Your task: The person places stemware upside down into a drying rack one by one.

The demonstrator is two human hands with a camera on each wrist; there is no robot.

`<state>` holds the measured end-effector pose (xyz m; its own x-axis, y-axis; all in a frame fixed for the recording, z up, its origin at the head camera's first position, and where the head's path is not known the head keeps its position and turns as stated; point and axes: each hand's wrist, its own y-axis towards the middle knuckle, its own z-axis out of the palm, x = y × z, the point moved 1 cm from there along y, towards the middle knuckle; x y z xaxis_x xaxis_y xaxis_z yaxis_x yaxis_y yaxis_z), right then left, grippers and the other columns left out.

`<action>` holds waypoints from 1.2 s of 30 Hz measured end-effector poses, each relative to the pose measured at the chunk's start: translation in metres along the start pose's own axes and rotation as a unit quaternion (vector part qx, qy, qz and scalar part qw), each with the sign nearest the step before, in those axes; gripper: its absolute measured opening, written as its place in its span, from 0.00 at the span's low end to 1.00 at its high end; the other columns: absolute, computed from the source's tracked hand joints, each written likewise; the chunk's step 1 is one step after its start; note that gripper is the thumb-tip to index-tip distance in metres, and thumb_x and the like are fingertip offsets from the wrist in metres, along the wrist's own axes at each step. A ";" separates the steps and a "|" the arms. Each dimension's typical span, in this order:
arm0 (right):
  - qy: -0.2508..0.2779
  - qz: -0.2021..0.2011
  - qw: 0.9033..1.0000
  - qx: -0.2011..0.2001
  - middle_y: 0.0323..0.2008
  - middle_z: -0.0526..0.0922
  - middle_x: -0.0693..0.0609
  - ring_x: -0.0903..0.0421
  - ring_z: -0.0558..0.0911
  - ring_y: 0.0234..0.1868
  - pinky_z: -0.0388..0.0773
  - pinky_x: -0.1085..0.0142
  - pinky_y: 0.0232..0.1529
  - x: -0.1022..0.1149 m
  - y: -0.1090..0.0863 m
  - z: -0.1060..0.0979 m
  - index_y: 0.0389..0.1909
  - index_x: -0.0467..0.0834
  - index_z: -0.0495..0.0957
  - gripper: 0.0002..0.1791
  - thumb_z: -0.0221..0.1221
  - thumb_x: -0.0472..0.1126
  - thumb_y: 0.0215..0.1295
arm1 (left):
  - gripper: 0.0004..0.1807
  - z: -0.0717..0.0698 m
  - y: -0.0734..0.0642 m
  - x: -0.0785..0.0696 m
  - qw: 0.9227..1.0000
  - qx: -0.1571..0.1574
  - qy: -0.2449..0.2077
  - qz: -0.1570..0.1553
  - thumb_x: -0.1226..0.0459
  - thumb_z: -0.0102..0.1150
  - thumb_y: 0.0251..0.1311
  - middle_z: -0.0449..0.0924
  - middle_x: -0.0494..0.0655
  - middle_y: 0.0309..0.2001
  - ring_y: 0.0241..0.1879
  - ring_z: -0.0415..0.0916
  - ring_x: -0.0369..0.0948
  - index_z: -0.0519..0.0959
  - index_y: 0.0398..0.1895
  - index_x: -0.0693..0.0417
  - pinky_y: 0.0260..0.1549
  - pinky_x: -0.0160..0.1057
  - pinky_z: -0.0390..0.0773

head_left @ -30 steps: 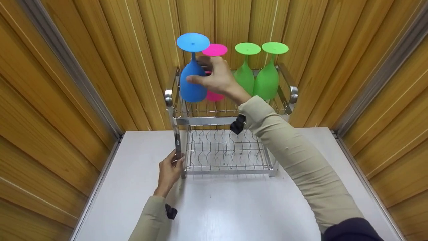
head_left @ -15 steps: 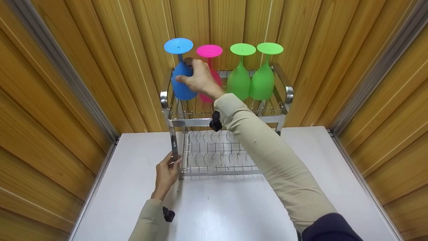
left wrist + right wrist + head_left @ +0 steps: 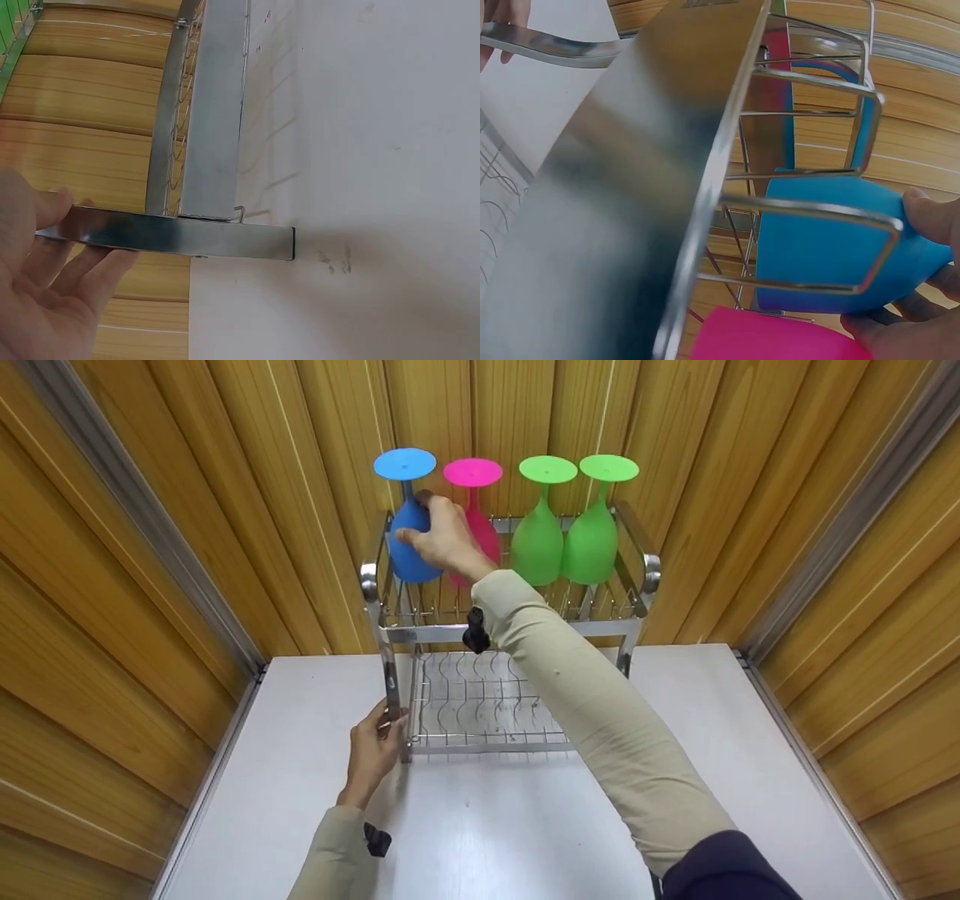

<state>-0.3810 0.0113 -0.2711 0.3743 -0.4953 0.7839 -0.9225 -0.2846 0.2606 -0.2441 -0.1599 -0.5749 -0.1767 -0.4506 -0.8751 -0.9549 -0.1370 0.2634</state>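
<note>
A blue goblet (image 3: 411, 556) stands upside down at the left end of the rack's upper tier, its round foot on top. My right hand (image 3: 442, 536) grips its bowl from the right; the right wrist view shows thumb and fingers round the blue goblet (image 3: 825, 247) behind the wire loops. Close beside it is an inverted pink goblet (image 3: 484, 536), partly hidden by that hand. My left hand (image 3: 373, 746) holds the left front leg of the metal rack (image 3: 442, 634). In the left wrist view, thumb and fingers of the left hand (image 3: 56, 277) pinch this flat leg (image 3: 180, 232).
Two green goblets (image 3: 537, 544) stand inverted on the right half of the upper tier. Below, the rack's lower tier is a wire grid (image 3: 480, 697) with curved wires. The rack stands on a white table (image 3: 480, 825) against wood-panelled walls (image 3: 150, 547).
My right hand has moved left and slightly down with the blue goblet, away from in front of the pink one, into the tier's left end. The left hand keeps its hold on the leg.
</note>
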 end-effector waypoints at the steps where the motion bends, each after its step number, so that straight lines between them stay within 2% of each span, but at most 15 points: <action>1: -0.001 0.001 1.000 0.000 0.72 0.77 0.42 0.46 0.78 0.73 0.75 0.50 0.76 0.000 0.001 0.001 0.76 0.40 0.69 0.33 0.66 0.42 0.75 | 0.26 0.000 0.000 0.000 1.000 0.000 0.000 0.000 0.67 0.63 0.75 0.89 0.60 0.55 0.58 0.87 0.57 0.75 0.73 0.59 0.58 0.48 0.88; 5: -0.006 0.006 1.000 0.001 0.72 0.77 0.41 0.46 0.77 0.73 0.75 0.52 0.76 0.000 0.002 0.004 0.77 0.40 0.68 0.34 0.67 0.41 0.75 | 0.27 0.001 -0.002 -0.001 1.000 0.000 0.004 -0.010 0.66 0.64 0.74 0.89 0.58 0.56 0.58 0.87 0.56 0.75 0.74 0.58 0.58 0.47 0.88; 12: -0.034 0.019 0.999 -0.023 0.68 0.79 0.39 0.46 0.79 0.72 0.77 0.56 0.74 0.004 0.003 0.002 0.69 0.34 0.72 0.28 0.66 0.41 0.75 | 0.26 -0.001 -0.001 -0.002 1.000 0.003 -0.001 -0.010 0.66 0.64 0.75 0.89 0.58 0.56 0.58 0.87 0.56 0.75 0.73 0.58 0.59 0.49 0.87; 18: -0.023 0.023 0.999 -0.014 0.71 0.77 0.41 0.47 0.75 0.75 0.74 0.57 0.77 0.006 0.002 0.002 0.70 0.38 0.70 0.27 0.65 0.41 0.76 | 0.26 -0.003 -0.001 0.000 1.000 -0.003 0.004 -0.018 0.67 0.64 0.74 0.89 0.59 0.55 0.58 0.87 0.58 0.75 0.73 0.58 0.59 0.51 0.87; 27: -0.033 -0.013 0.999 -0.008 0.70 0.75 0.40 0.45 0.74 0.74 0.74 0.53 0.77 -0.002 -0.011 -0.005 0.73 0.36 0.67 0.30 0.65 0.41 0.76 | 0.25 0.002 0.005 0.002 1.000 -0.005 0.007 0.000 0.66 0.64 0.75 0.89 0.59 0.55 0.58 0.87 0.58 0.76 0.73 0.57 0.59 0.52 0.87; 32: -0.032 -0.040 0.999 -0.003 0.68 0.76 0.38 0.45 0.75 0.72 0.76 0.51 0.75 -0.008 -0.026 -0.006 0.73 0.35 0.67 0.32 0.65 0.41 0.76 | 0.25 0.002 0.005 0.003 1.000 -0.002 0.015 -0.001 0.67 0.63 0.75 0.89 0.60 0.55 0.58 0.87 0.58 0.75 0.73 0.58 0.59 0.51 0.87; 36: -0.025 -0.057 0.998 0.004 0.68 0.76 0.39 0.45 0.76 0.71 0.77 0.53 0.74 -0.009 -0.038 -0.008 0.74 0.35 0.67 0.32 0.66 0.41 0.75 | 0.25 0.001 0.004 0.005 1.000 -0.001 0.013 -0.001 0.67 0.63 0.75 0.89 0.60 0.55 0.58 0.87 0.57 0.75 0.73 0.58 0.58 0.49 0.88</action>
<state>-0.3499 0.0327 -0.2835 0.4820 -0.4992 0.7201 -0.8725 -0.3486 0.3424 -0.2489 -0.1617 -0.5791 -0.1682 -0.4732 -0.8647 -0.9549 -0.1396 0.2622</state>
